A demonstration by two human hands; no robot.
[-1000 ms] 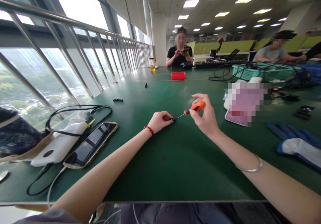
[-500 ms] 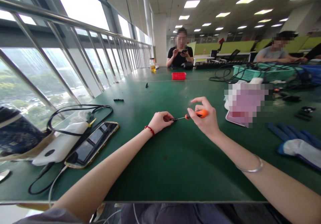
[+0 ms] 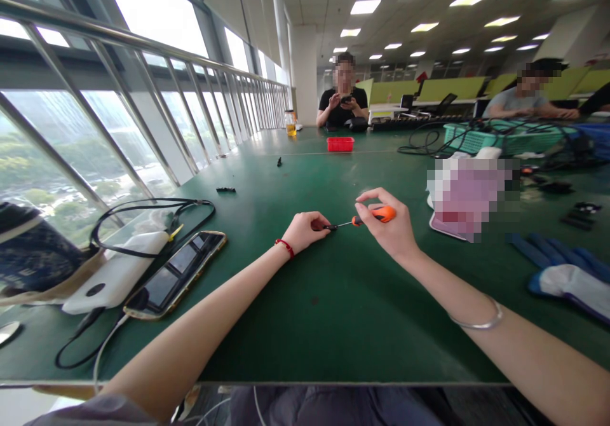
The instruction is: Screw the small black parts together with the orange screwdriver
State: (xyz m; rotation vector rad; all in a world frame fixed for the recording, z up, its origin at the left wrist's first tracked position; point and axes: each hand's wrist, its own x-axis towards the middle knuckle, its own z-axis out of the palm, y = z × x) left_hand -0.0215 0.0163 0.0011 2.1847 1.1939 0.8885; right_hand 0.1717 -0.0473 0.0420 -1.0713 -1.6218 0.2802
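Note:
My right hand (image 3: 391, 226) grips a small orange-handled screwdriver (image 3: 376, 215) near the middle of the green table (image 3: 305, 299). The thin shaft points left, and its tip meets a small dark part (image 3: 328, 227) pinched in my left hand (image 3: 305, 230). The left hand rests on the table with a red cord round its wrist. Its fingers are curled and hide most of the part. A silver bangle circles my right forearm.
A phone (image 3: 176, 273), a white power bank (image 3: 114, 280) and black cables lie at the left. Blue gloves (image 3: 562, 267) lie at the right. Small black pieces (image 3: 225, 190) and a red tray (image 3: 340, 144) sit farther off. Two people sit at the far end.
My right hand has dropped and tilted the screwdriver from a raised slant to nearly level. Its fingers have shifted along the handle. The left hand has stayed put.

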